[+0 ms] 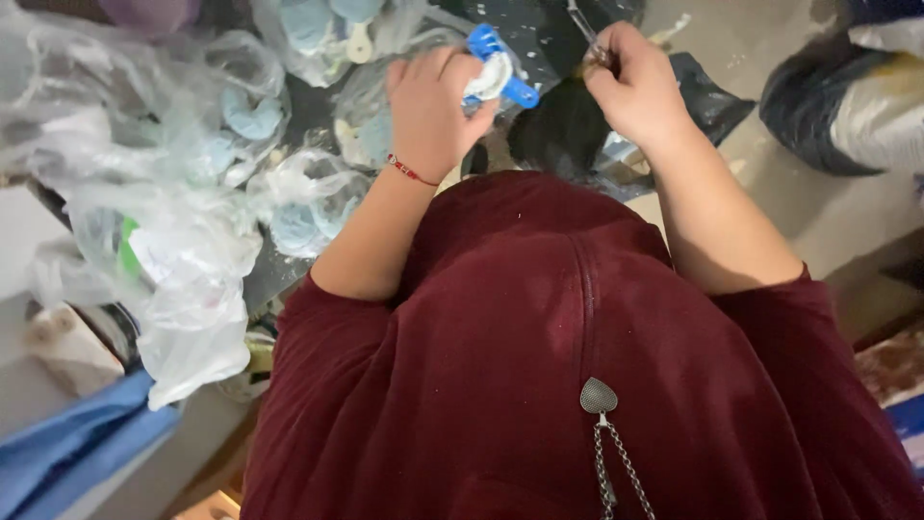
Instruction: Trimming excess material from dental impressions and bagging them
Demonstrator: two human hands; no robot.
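Note:
My left hand (pixel 430 111) is closed around a blue plastic tray with white material in it (pixel 498 72), held above my dark red top. A thin red string circles that wrist. My right hand (pixel 635 87) pinches a slim metal tool (pixel 587 29) whose tip points up and away, close to the blue piece. Both hands are raised in front of my chest, a short gap between them.
Clear plastic bags (pixel 183 241) holding pale blue and white moulded pieces lie piled at the left and top. A black bag (pixel 712 96) sits behind my right hand, another dark bag (pixel 837 106) at the far right. Blue cloth (pixel 67 443) lies at the lower left.

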